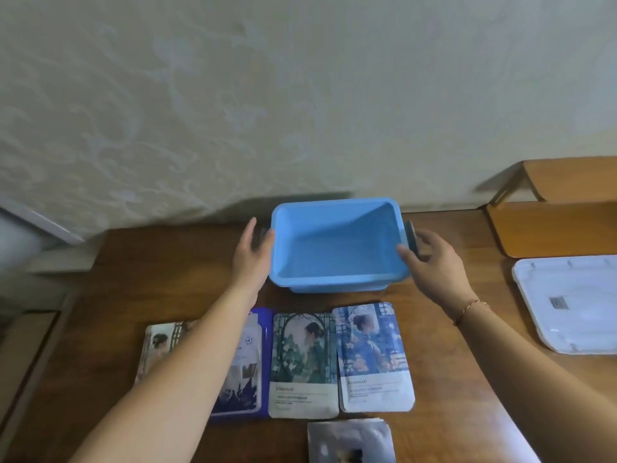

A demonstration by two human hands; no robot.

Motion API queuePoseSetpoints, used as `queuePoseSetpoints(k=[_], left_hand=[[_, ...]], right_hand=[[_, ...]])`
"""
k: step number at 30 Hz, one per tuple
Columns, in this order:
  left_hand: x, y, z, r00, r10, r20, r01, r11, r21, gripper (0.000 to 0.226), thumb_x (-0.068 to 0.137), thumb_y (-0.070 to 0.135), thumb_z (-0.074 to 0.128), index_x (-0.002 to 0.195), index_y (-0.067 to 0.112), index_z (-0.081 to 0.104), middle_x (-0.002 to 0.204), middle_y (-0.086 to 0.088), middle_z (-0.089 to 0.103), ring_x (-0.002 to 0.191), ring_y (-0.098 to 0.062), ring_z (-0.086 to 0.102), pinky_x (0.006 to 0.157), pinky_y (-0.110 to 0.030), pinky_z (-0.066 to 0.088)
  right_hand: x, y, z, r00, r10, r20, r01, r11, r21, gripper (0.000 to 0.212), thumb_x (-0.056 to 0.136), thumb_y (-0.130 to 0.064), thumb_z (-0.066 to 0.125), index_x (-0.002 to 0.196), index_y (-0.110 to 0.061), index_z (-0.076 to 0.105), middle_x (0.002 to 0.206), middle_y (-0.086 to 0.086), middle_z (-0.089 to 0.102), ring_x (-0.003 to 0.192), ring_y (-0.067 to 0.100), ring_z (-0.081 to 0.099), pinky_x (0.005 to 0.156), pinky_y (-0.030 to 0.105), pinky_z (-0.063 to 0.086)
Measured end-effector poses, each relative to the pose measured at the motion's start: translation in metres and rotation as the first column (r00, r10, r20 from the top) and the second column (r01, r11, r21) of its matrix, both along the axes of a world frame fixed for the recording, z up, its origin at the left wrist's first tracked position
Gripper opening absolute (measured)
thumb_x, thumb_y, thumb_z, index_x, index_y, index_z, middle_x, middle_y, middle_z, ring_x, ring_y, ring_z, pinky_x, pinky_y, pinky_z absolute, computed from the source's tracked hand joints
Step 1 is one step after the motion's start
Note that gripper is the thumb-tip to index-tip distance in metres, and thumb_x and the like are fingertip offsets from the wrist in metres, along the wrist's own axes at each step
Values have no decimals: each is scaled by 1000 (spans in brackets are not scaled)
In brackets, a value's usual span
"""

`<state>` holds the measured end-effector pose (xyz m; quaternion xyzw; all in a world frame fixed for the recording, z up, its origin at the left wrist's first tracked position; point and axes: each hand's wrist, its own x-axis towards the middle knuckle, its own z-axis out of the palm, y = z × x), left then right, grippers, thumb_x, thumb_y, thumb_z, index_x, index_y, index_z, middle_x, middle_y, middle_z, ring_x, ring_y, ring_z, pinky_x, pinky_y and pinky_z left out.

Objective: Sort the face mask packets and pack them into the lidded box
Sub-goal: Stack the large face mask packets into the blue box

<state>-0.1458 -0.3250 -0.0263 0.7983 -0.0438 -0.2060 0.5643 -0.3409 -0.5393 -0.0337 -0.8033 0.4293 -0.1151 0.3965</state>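
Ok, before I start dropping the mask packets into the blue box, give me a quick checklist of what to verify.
1. Blue box empty inside: ok.
2. Lid off and out of the way, on the table to the right: ok.
3. Box steady: the left hand and right hand are at its two ends; firm grip: cannot tell.
4. Packets laid out in front: green packet and blue packet flat, side by side: ok.
5. Leftmost packets fully visible: not ok, the left forearm covers them.
6. Hands free to pick up: not ok.
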Motion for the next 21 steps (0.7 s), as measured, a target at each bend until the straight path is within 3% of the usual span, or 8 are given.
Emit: queuePoseSetpoints(k=[3,6,9,11,15,17,19,21], left_hand=[[-39,36,-3,983,119,142,-116,993,-30,49,100,32,52,147,26,38,152,6,37,133,-10,42,99,-25,37],[-107,88,-14,978,115,173,-116,993,-7,42,99,25,53,140,25,44,143,11,45,128,-5,44,96,-18,40],[-173,134,-26,998,48,-31,-48,999,-18,34,96,18,56,130,22,54,129,14,57,121,-4,54,101,-27,45],[-207,155,-32,972,-1,-235,-1,1000,-10,27,97,16,55,123,23,58,127,12,59,117,-5,57,102,-35,46],[-246,174,-36,769,6,-639,-21,1000,-17,20,99,18,52,118,24,57,128,-1,58,122,-22,53,99,-39,43],[-256,173,-35,665,30,-746,-75,997,-26,20,98,20,54,117,23,57,125,-2,60,120,-23,52,99,-41,40],[-263,169,-32,591,31,-806,-122,991,-52,15,98,19,54,112,20,59,107,1,70,106,-19,59,85,-36,43],[-268,166,-29,588,-6,-809,-107,991,-84,10,98,18,52,100,18,62,90,3,74,91,-13,63,75,-32,41]], right_hand=[[-43,30,6,975,-178,131,172,983,60,58,91,-46,58,140,-21,43,138,-1,52,115,16,56,94,40,51],[-106,79,-5,970,-220,100,193,955,227,49,89,-48,58,132,-25,51,125,-10,59,110,10,59,92,40,53],[-156,135,-19,987,-159,3,144,899,414,54,77,-59,61,123,-30,56,113,-16,64,103,7,64,88,48,56],[-175,167,-28,989,-140,-54,148,856,495,61,77,-55,61,131,-28,48,113,-15,63,101,5,64,88,46,55],[-189,213,-42,980,-149,-128,196,787,585,81,83,-48,63,149,-19,26,117,-8,59,102,7,62,87,37,54],[-191,225,-50,974,-137,-182,222,756,616,87,81,-53,65,150,-16,26,117,-7,60,106,12,61,91,35,52],[-191,232,-54,966,-121,-227,239,745,622,78,84,-48,67,146,-15,34,116,-4,63,105,14,63,92,36,53],[-190,235,-58,964,-114,-238,244,731,637,64,80,-43,72,134,-16,49,109,-3,70,97,16,69,87,39,57]])
